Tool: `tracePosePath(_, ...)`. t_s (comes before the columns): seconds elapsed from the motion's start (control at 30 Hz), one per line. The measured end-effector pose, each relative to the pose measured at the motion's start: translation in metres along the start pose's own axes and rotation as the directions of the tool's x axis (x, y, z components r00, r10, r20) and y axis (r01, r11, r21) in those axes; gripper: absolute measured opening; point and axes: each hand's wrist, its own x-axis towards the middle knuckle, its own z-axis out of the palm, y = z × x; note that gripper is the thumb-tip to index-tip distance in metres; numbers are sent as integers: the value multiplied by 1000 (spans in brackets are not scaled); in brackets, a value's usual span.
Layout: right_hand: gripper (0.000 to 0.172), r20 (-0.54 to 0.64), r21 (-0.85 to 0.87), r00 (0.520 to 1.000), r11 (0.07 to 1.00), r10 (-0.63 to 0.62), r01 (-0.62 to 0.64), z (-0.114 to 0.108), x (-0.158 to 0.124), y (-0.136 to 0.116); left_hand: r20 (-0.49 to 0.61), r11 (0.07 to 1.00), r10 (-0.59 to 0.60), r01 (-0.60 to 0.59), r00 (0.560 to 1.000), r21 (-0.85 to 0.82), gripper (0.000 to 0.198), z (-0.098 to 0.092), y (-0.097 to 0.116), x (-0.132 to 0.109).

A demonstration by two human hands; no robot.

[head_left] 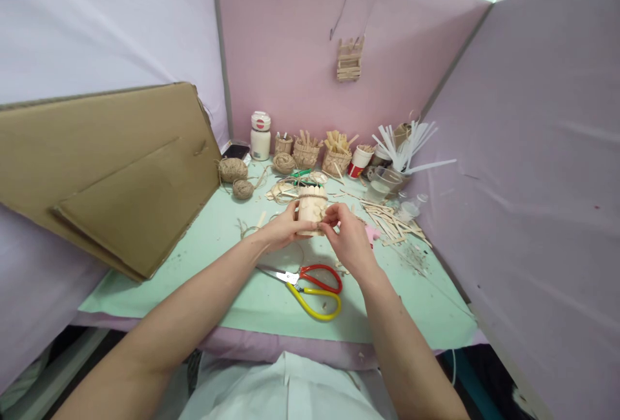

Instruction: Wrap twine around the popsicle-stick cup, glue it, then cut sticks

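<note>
A small pale cup made of upright wooden craft sticks (310, 208), with twine tied round its upper part, stands upright in my hands above the table. My left hand (285, 227) wraps its left side and base, thumb across the front. Fingers of my right hand (343, 229) are pinched together at the cup's lower right side; whatever small piece they hold is too small to make out. Below the hands lie scissors with one red and one yellow handle (314, 291), blades pointing left. A pink object (372, 234) shows partly behind my right hand.
Twine balls (233, 170) and a cardboard sheet (130, 174) stand at the left. Along the back are a white jar (260, 139), stick-filled cups (336, 155) and white glue sticks (407, 145). Loose wooden sticks (387, 220) and a clear cup (382, 184) lie right.
</note>
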Motion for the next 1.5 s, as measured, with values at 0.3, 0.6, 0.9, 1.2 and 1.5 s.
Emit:
tracePosePath(0.3,5,-123,-16,984,992,-127,126,-10,-11,7,33,995,-31,34,999,-99,68,0,4,-1)
tracePosePath(0.6,14,-119,-75,958,965,-261,253,-1,-9,4,86,992,-13,24,996,-120,62,0,5,-3)
tracePosePath(0.9,16,-54,-151,957,950,-285,274,-1,-5,2,84,988,1,12,996,-153,64,-3,0,-1)
tracePosePath(1.2,27,-290,-28,923,966,-253,256,-5,-21,4,90,985,13,3,996,-175,59,-4,4,-1)
tracePosePath(1.5,37,-194,-35,924,944,-329,328,16,-31,0,55,984,14,-4,998,-179,57,-5,3,0)
